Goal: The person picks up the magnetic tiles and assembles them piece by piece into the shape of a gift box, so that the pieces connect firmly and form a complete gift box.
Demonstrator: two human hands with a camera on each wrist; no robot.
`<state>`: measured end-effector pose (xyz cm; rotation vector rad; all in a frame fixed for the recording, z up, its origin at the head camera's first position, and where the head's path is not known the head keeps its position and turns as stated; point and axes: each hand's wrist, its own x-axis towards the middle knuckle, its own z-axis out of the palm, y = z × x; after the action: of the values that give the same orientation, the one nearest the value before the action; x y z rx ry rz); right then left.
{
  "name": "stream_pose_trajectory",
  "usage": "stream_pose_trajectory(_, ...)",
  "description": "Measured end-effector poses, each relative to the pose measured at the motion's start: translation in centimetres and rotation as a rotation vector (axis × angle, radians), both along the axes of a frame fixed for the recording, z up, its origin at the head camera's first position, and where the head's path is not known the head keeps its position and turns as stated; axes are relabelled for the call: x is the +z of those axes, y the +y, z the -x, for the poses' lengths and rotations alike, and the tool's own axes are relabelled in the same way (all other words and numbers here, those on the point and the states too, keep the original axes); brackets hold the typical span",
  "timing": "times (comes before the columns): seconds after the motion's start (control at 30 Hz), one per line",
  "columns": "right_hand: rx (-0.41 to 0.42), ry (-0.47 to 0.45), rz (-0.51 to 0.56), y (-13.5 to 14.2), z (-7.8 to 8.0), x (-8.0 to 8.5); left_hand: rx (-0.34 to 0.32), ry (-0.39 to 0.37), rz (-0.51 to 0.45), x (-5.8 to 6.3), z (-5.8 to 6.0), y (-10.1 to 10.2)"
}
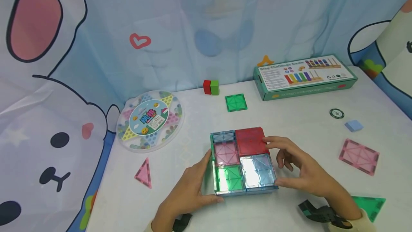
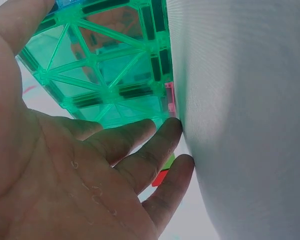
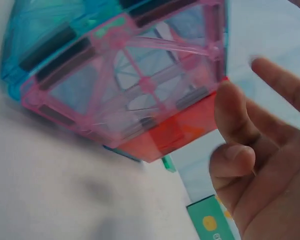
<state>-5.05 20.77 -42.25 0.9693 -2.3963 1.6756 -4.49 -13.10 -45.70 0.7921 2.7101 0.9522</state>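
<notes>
A low box of see-through magnetic tiles (image 1: 226, 153) stands on the white table, its top made of pink, green, red and clear blue pieces. My left hand (image 1: 190, 185) lies along the box's left side, thumb near the front corner. In the left wrist view, its fingers (image 2: 150, 157) stretch out beside a green tile wall (image 2: 97, 65). My right hand (image 1: 302, 167) is at the right side, index fingertip by the red tile (image 1: 251, 141) and thumb at the front right corner. Its other fingers bend loosely, beside a pink tile wall (image 3: 140, 82) in the right wrist view.
Loose tiles lie around: a green square (image 1: 236, 102), a pink triangle (image 1: 143, 174), a pink square (image 1: 359, 156) and a green triangle (image 1: 370, 205). Behind are a round board game (image 1: 177, 137), red and green blocks (image 1: 211, 87) and a Ring Challenge box (image 1: 305, 76). A chip (image 1: 336, 113) lies right.
</notes>
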Motion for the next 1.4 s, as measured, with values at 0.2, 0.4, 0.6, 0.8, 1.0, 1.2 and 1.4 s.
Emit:
stream_pose_trajectory(0.2, -0.041, -0.155, -0.097, 0.5, 0.2, -2.3, 0.122, 0.105, 0.121, 0.9, 0.4, -2.7)
stream_pose_trajectory(0.4, -0.042, -0.205, -0.221, 0.3, 0.2, -3.5, 0.629, 0.018, 0.394, 2.0, 0.8, -8.7)
stream_pose_trajectory(0.6, -0.019, -0.229, -0.229, 0.2, 0.3, -3.9, 0.733, -0.135, 0.452, 1.5, 0.5, -10.6)
stream_pose_trajectory(0.8, -0.046, -0.224, -0.229, 0.3, 0.2, -4.1, 0.753, -0.129, 0.386, 1.5, 0.6, -10.5)
stream_pose_trajectory(1.0, -0.013, -0.219, -0.225, 0.7, 0.2, -3.9, 0.773, -0.198, 0.378, 1.8, 0.5, -10.5)
stream_pose_trajectory(1.2, -0.197, -0.197, -0.355, 4.9, 0.7, -2.3, 0.757, -0.154, 0.354, 1.5, 0.7, -10.4)
stream_pose_trajectory(1.4, -0.748, -0.274, -0.769, 11.6, 0.5, -2.5, 0.748, -0.144, 0.377, 1.4, 0.7, -10.2)
